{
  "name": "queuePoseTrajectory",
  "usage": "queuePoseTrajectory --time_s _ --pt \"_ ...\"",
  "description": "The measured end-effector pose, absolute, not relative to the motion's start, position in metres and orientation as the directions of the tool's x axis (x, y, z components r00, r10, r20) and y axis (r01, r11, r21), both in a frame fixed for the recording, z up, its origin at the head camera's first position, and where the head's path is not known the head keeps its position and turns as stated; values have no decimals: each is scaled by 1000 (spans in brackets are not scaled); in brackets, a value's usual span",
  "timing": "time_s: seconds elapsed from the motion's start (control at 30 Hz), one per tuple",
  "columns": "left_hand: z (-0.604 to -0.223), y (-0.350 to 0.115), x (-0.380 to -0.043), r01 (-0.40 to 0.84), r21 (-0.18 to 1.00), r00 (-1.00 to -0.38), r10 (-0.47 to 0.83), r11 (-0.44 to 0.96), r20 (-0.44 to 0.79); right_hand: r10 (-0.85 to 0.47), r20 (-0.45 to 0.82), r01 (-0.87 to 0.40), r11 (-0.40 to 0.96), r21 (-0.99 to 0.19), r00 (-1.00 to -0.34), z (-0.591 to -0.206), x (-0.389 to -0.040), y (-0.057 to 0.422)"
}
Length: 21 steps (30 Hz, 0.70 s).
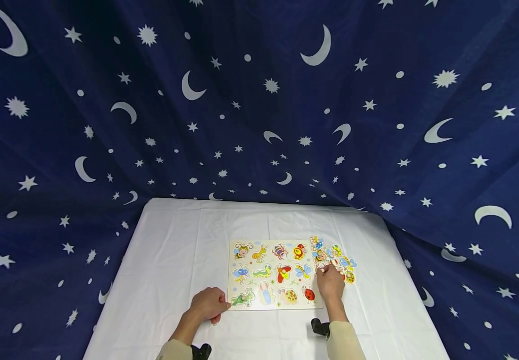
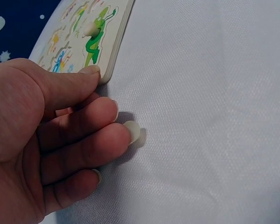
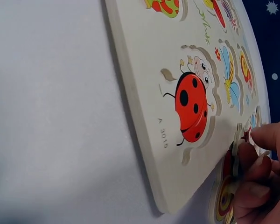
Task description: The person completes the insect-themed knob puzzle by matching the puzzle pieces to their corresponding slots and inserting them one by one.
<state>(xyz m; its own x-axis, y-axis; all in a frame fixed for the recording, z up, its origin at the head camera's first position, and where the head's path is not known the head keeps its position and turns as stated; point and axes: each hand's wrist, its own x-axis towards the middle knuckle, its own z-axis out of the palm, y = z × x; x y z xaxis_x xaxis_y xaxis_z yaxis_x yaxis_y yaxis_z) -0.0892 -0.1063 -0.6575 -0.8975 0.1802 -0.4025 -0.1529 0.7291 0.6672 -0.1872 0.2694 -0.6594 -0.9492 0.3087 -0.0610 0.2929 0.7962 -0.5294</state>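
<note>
So the main thing here is a wooden bug puzzle board (image 3: 170,177), lying flat on the white-clothed counter (image 1: 178,240) in front of the person, roughly centred between the two arms, picture side up. Most of the cutouts, like the ladybug recess (image 3: 192,107), just show printed bugs. The green grasshopper piece (image 1: 243,298) sits in its spot at the near left corner, and you can see its knob (image 2: 91,30) from the left wrist.

Left hand (image 1: 208,302) has its thumb on that same corner, I'd guess to stop the board sliding. Other fingers are loosely bent beside it, but the index is mostly tucked behind the thumb, so I can't tell if it's actually pinching the board or just pressing.

Right hand (image 1: 331,285) is over by the loose pieces (image 1: 348,263), heaped right alongside the board's right edge, probably so they're an easy reach. Fingertips are bunched together and look pinched on a puzzle piece (image 3: 238,134); fingers hide most of it, so no clue which bug.

Further out: pale sleeves (image 1: 342,342), and a navy moon-and-star curtain (image 1: 259,110) hanging behind and down both sides.
</note>
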Motion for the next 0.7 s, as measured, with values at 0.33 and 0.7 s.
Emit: queuePoseTrajectory --time_s 0.33,0.7 --pt "-660 -106 -91 -168 657 -892 171 735 -419 302 35 239 813 -531 -953 -656 -192 266" --pt "-659 -106 -91 -153 657 -893 182 738 -413 213 72 131 798 -589 -974 -652 -195 249"
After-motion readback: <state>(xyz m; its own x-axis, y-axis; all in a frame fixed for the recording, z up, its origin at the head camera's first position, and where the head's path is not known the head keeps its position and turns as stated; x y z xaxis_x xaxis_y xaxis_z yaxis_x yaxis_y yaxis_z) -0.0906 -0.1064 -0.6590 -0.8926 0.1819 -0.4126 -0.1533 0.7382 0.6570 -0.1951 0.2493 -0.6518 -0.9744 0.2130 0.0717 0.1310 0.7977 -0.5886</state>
